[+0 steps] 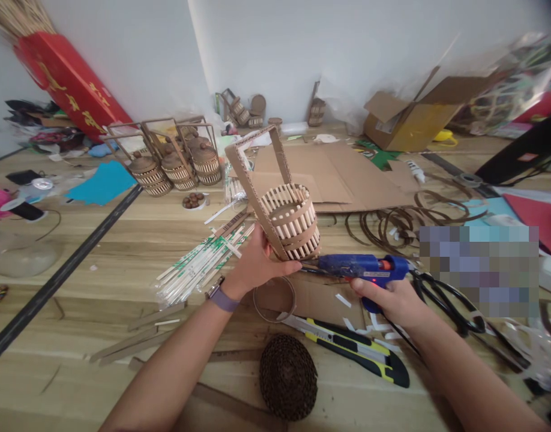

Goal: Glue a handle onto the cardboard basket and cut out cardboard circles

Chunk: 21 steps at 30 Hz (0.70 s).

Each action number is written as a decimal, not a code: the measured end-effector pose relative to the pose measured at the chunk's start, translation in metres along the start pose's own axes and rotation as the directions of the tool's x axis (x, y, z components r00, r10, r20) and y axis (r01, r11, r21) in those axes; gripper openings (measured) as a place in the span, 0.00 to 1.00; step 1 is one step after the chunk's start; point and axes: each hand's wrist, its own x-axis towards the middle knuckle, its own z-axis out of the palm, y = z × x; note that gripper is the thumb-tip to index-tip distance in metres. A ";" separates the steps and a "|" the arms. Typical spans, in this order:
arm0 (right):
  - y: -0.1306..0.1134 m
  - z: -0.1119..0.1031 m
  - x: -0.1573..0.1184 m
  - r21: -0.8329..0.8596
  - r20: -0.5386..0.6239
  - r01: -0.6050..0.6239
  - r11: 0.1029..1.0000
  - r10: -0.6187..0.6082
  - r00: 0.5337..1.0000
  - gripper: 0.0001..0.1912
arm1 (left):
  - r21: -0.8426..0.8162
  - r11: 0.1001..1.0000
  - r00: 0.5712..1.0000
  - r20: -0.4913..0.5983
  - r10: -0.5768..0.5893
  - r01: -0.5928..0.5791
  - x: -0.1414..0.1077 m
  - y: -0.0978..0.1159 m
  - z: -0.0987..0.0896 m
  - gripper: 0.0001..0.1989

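Observation:
A small round basket (298, 221) of pale sticks and brown cardboard bands, with a tall square cardboard handle, is tilted in my left hand (257, 264). My left fingers wrap round its lower left side, the thumb stretched along the bottom. My right hand (397, 300) is closed round the grip of a blue glue gun (363, 267). The gun's nozzle points left, close to the basket's base and my left thumb; whether it touches is hard to tell. Below the basket lies a cardboard ring (274, 299).
A yellow-black cutter (356, 348) and a coiled cardboard roll (288, 377) lie in front. Black-handled scissors (451, 303) are at right. Wrapped sticks (203, 264), finished baskets (179, 168) and a bowl of brown balls (194, 201) stand left. Cardboard sheets (338, 174) and an open box (406, 123) lie behind.

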 end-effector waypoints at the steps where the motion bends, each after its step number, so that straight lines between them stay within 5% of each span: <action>1: 0.000 0.000 0.000 -0.009 0.002 0.012 1.000 -0.012 1.000 0.20 | 0.016 1.000 1.000 0.003 0.001 -0.001 0.000 0.001 0.000 0.35; 21: -0.001 0.001 0.000 -0.053 0.018 0.073 0.996 -0.072 0.997 0.18 | -0.003 1.000 1.000 0.008 0.008 -0.008 -0.001 0.004 0.000 0.34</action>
